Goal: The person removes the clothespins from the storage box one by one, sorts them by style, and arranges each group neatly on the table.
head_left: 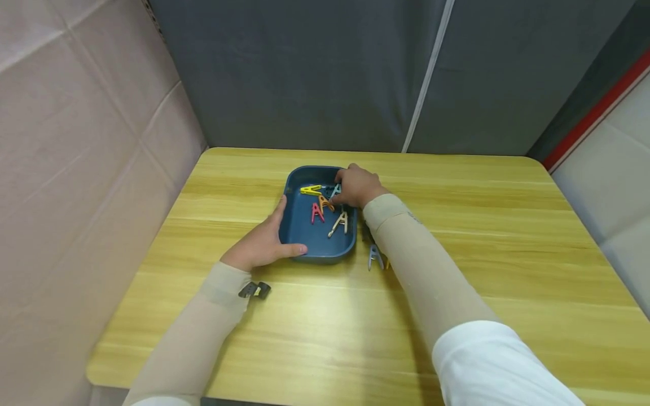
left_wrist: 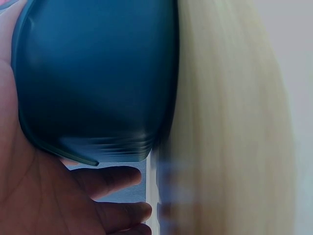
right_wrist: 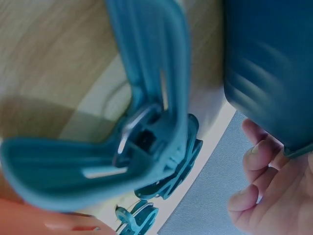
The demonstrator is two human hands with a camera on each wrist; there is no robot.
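Four clips already lie in the blue tray point(head_left: 304, 237), near the bench's far edge. The right hand point(head_left: 358, 185) pinches a teal clip point(right_wrist: 146, 132) over it, the left hand point(head_left: 261, 243) grips its near-left corner. One blue-grey clip point(head_left: 374, 257) (perhaps more, hidden) remains outside, beside the tray's right wall.

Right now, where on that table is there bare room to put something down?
The wooden table is bare right of the right forearm, along the near edge between the sleeves, and left of the left hand. It is crowded around the blue tray, where the right hand is among the clips, with a blue clip beside it.
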